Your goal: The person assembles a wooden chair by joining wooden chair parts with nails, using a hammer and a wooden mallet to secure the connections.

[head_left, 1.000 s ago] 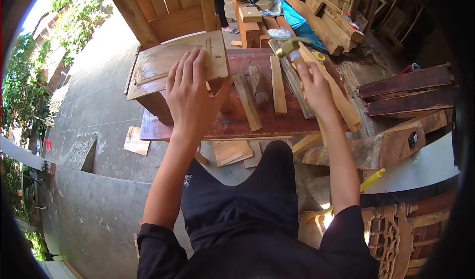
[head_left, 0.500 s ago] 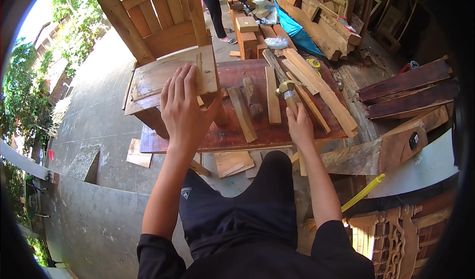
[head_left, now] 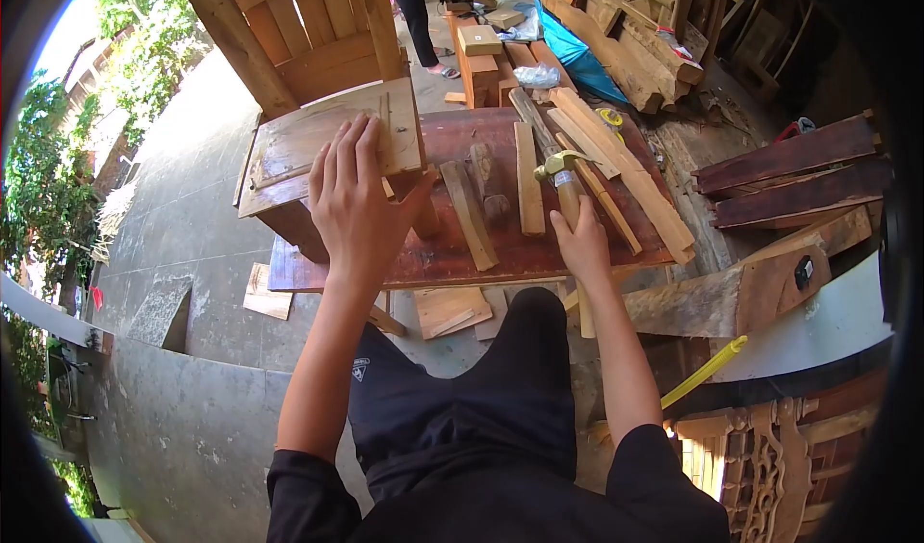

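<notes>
In the head view, a small wooden chair [head_left: 332,66] with a slatted back stands on the left of a reddish-brown table [head_left: 385,271]. My left hand [head_left: 354,201] is open, its fingers stretched over the front of the flat wooden seat [head_left: 289,143]. Whether the palm presses on the seat is hard to tell. A hammer [head_left: 569,192] with a metal claw head is gripped near its head by my right hand [head_left: 583,240], above the right part of the table. Beside it lie a pale wood strip [head_left: 528,179] and a dark wooden mallet-like piece [head_left: 489,185].
Long planks [head_left: 621,172] and a yellow tape measure [head_left: 610,117] lie on the table's right side. Another person [head_left: 416,13] stands at the back near stacked timber [head_left: 480,71]. Dark boards [head_left: 789,153] are on the right, and a yellow tube [head_left: 707,370] juts out below them.
The hammer has turned in my right hand, so its claw head now shows from the side. My left hand stays over the seat. The other person's hands have shifted at the back.
</notes>
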A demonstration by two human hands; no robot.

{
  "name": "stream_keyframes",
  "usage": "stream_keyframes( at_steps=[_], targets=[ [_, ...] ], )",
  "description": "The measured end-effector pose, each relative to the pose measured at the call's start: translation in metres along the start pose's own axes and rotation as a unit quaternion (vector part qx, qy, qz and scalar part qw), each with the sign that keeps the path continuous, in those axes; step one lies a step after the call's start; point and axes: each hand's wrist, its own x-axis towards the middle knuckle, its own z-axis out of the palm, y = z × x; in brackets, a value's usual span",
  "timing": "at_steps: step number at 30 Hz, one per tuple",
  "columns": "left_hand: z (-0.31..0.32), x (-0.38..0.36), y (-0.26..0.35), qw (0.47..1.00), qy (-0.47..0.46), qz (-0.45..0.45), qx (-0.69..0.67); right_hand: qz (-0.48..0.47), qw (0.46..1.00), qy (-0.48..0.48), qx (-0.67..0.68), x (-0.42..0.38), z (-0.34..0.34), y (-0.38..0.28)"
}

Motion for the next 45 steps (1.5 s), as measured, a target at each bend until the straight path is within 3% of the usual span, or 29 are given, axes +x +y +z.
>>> stream_keyframes(
  at_steps=[12, 15, 18, 19, 22, 25, 34, 40, 45],
  targets=[
    [0.006, -0.002, 0.0, 1.0, -0.009, -0.014, -0.005, -0.002, 1.0, 0.001, 0.011, 0.002, 0.003, 0.004],
    [-0.005, -0.008, 0.008, 0.999, 0.021, -0.01, -0.043, -0.012, 1.0, 0.01, 0.008, 0.003, 0.004, 0.009],
    [0.004, -0.059, 0.009, 0.989, 0.103, 0.025, -0.102, -0.006, 1.0, 0.008, 0.006, 0.004, 0.002, 0.005],
    [-0.003, -0.069, 0.013, 0.992, 0.078, 0.027, -0.1, -0.004, 1.0, 0.008, 0.001, 0.005, 0.001, 0.003],
    [0.028, -0.116, 0.004, 0.934, -0.039, -0.186, -0.302, -0.003, 1.0, 0.01, -0.005, 0.003, 0.003, 0.009],
    [0.05, -0.127, -0.001, 0.925, -0.087, -0.242, -0.281, -0.012, 1.0, 0.008, -0.007, 0.004, 0.002, 0.007],
    [0.091, -0.116, -0.011, 0.893, -0.177, -0.252, -0.328, -0.016, 1.0, 0.014, 0.001, 0.002, 0.001, 0.003],
    [0.096, -0.116, -0.009, 0.868, -0.17, -0.282, -0.371, -0.008, 1.0, 0.011, 0.016, 0.001, -0.002, -0.002],
    [0.1, -0.118, -0.012, 0.89, -0.15, -0.253, -0.349, -0.007, 1.0, 0.009, 0.011, 0.002, -0.002, -0.002]
  ],
)
